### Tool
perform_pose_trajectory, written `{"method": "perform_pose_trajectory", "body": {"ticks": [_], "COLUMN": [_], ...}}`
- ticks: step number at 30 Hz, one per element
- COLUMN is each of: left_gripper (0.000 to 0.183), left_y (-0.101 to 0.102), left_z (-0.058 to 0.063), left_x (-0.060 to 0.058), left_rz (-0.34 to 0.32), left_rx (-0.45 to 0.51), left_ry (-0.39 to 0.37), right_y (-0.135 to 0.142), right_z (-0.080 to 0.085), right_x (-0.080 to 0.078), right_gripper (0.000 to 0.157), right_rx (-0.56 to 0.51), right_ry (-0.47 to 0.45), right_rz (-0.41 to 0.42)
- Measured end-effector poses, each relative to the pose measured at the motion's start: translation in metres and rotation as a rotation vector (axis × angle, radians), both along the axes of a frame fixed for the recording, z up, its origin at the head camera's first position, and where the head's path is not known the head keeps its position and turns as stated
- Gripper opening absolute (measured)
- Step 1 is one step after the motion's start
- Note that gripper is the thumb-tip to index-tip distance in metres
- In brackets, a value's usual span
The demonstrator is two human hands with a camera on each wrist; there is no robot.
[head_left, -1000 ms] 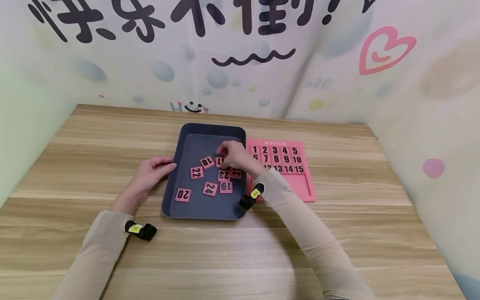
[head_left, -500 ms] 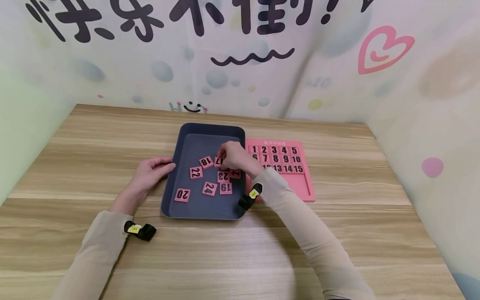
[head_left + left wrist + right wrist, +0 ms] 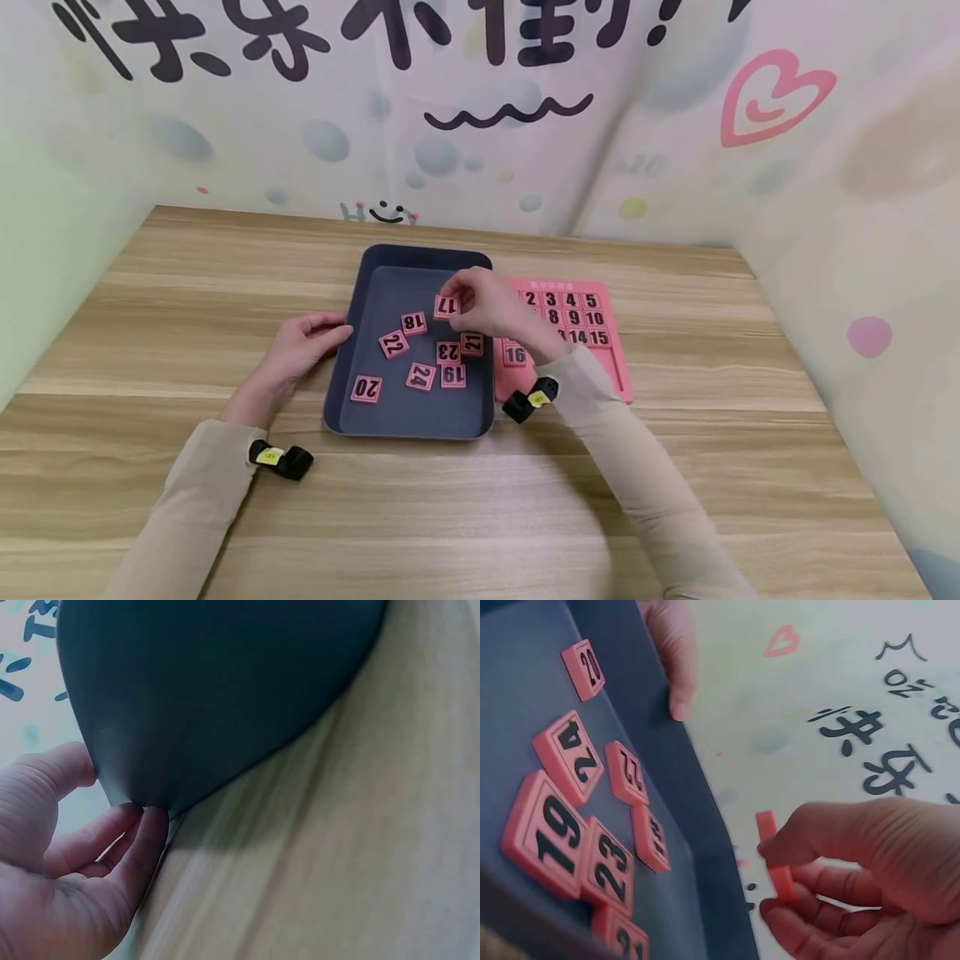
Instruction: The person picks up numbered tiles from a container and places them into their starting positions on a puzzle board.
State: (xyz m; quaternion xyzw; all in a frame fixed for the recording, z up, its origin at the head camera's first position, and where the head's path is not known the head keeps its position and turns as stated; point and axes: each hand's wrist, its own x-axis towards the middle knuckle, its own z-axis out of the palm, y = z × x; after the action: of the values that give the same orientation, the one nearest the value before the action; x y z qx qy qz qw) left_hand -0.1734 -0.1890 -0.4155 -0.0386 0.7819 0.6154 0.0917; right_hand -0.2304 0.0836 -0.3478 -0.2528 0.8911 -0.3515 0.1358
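As I watch, the right hand (image 3: 486, 305), forearm slanting back rightward, pinches tile 17 (image 3: 447, 307) between thumb and fingers over the tray (image 3: 397, 292); right of that grip sits the number board (image 3: 585, 286); farther left, the left hand (image 3: 303, 346) touches the tray's side, fingers relaxed.

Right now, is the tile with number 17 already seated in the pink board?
No, the right hand pinches tile 17 in the air over the tray.

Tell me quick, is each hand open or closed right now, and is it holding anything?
Left hand: open, its fingers touching the side of the tray.
Right hand: closed, pinching the number 17 tile.
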Motion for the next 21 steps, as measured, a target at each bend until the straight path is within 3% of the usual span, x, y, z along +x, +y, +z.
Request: {"method": "perform_pose_trajectory", "body": {"ticks": [5,12,21], "left_gripper": [0.049,0.047,0.048], "left_y": [0.0,0.0,0.001], "left_z": [0.001,0.0,0.0], "left_x": [0.0,0.0,0.0], "left_rz": [0.002,0.009,0.012], "left_rx": [-0.005,0.013,0.017], "left_ry": [-0.002,0.004,0.0], "right_y": [0.024,0.064,0.101], "right_z": [0.004,-0.006,-0.026], "right_x": [0.011,0.025,0.042], "right_gripper": [0.03,0.029,0.03], "right_rx": [-0.064,-0.094,0.002], "right_ry": [0.083,0.149,0.137], "right_rz": [-0.014,-0.042,-0.118]}}
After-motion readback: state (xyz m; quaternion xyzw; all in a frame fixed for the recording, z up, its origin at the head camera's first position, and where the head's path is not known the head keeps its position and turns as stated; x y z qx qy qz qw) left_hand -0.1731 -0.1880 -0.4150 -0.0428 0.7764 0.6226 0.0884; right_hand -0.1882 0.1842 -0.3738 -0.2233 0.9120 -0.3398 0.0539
